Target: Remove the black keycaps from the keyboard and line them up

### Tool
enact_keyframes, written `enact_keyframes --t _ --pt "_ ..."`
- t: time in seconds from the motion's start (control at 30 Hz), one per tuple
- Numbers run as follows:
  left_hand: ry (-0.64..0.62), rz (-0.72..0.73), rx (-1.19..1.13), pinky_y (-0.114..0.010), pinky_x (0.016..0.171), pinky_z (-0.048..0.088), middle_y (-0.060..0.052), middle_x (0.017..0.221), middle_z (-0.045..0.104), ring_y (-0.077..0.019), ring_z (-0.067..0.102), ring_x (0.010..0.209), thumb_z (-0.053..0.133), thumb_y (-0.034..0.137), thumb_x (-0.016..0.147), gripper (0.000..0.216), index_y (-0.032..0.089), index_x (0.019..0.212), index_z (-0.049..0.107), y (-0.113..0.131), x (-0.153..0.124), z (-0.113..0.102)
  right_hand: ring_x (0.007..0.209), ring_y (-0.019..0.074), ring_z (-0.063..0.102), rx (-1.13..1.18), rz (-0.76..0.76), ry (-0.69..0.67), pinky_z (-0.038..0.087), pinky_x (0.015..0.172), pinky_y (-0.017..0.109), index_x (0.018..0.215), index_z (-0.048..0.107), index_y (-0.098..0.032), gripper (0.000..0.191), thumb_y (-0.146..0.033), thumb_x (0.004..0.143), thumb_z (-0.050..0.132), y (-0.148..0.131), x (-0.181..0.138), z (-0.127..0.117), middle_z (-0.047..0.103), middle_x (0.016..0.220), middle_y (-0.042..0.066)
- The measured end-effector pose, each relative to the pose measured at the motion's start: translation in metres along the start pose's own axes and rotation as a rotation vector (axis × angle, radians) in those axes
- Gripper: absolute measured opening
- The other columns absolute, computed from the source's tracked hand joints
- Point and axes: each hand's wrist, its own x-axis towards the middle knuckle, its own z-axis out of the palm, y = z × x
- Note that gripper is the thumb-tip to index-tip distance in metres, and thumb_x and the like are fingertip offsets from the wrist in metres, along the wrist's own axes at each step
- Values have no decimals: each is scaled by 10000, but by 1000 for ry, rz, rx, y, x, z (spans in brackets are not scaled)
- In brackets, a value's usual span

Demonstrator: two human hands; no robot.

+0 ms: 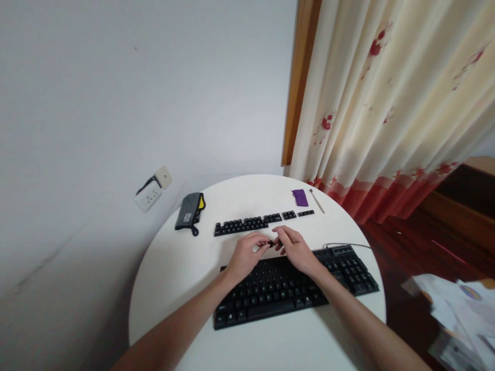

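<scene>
Seen from above, two bare hands meet over the far edge of a black keyboard [294, 288] on a round white bench [174, 268]. The left hand [245, 256] and the right hand [296, 250] pinch a small black keycap [271, 242] between their fingertips, just above the keyboard's top row. Beyond the hands, rows of loose keycaps [247, 225] lie in a line. Farther back sit a grey pouch [188, 211], a purple cloth [299, 197] and a thin stick [316, 201].
</scene>
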Motion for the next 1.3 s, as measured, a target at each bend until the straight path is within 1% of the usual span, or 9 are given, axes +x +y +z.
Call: enact_keyframes --t 0.1,0.27,0.47,0.6,0.77,0.93,1.1,1.2,1.3 --pt "-33 4 13 -302 765 530 -43 874 700 -169 640 803 616 236 859 105 192 899 703 -2 0 1 650 152 627 71 90 13 491 541 231 954 679 -162 467 -562 879 451 11 -1 1 654 700 33" --pt "-79 -13 -9 -279 751 523 -34 878 691 -155 635 792 610 208 862 114 199 918 709 -1 -1 4 635 173 663 205 171 9 537 608 281 824 711 -123 526 -608 834 507 21 -2 0 697 697 77" --pt "-109 8 -20 -286 782 521 -34 904 684 -155 631 813 656 209 836 131 198 957 705 -3 -2 6 548 166 629 200 142 71 513 560 276 757 711 -117 507 -587 826 534 22 -4 3 692 654 70" --pt "-134 27 1 -284 740 527 -31 883 680 -157 624 779 700 234 805 137 196 936 700 -6 -3 6 512 150 591 163 93 71 475 529 259 735 709 -127 493 -567 845 516 22 -5 6 660 611 46" --pt "-144 82 39 -312 802 529 -48 942 673 -172 626 861 627 203 862 123 201 962 698 -7 -1 4 495 132 552 181 66 95 437 501 240 731 703 -130 492 -558 861 500 23 -6 9 625 577 27" --pt "-123 157 110 -314 823 526 -54 984 641 -169 612 907 585 174 887 151 201 1002 678 -4 -2 3 569 153 610 150 32 92 457 535 240 738 704 -133 494 -544 882 471 19 -10 7 668 645 49" --pt "-112 274 202 -334 865 514 -66 1035 636 -179 603 955 555 198 911 177 207 1055 657 3 -7 4 489 148 606 208 88 145 442 476 235 778 688 -117 489 -552 870 483 22 -8 3 671 607 59" --pt "-66 261 264 -354 881 498 -65 1019 653 -190 602 958 578 236 901 173 214 1053 657 2 5 0 517 156 625 219 80 197 440 467 230 742 672 -120 505 -568 867 476 23 -4 -3 682 627 79" --pt "9 170 344 -359 845 494 -48 931 683 -198 608 896 653 270 848 245 209 1084 646 -5 33 -2 552 167 642 217 47 263 446 476 232 712 662 -127 516 -581 863 470 23 1 -11 687 635 89"
